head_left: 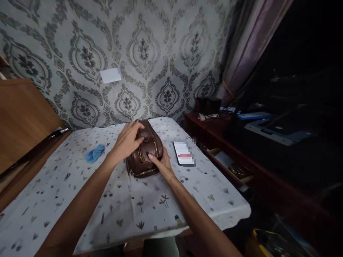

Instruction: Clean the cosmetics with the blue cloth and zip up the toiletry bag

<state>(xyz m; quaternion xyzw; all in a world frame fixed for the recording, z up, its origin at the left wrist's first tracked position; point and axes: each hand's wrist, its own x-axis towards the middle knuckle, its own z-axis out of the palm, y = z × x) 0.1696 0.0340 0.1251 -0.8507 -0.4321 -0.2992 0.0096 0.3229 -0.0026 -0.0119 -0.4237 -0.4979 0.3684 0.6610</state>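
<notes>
A brown leather bag [146, 147] with gold-coloured zips lies on the patterned white tablecloth [112, 214]. My left hand [130, 138] rests over its upper left side, with the thumb and a bent finger against the leather near a small metal stud. On the right side of the bag, my right hand [164, 164] grips it, thumb on the front pocket and fingers behind the edge, partly hidden. A blue cloth [95, 153] lies crumpled to the left of the bag. To the right is a phone [184, 153] with its screen lit and partly blurred out.
At the left stands a wooden panel [26, 121]. Along the right runs a dark red desk [203, 130] with a partly open drawer [230, 167], black speakers [207, 105] and cables. A white paper [110, 75] shows against the patterned wall, and a yellow object [261, 244] sits low right.
</notes>
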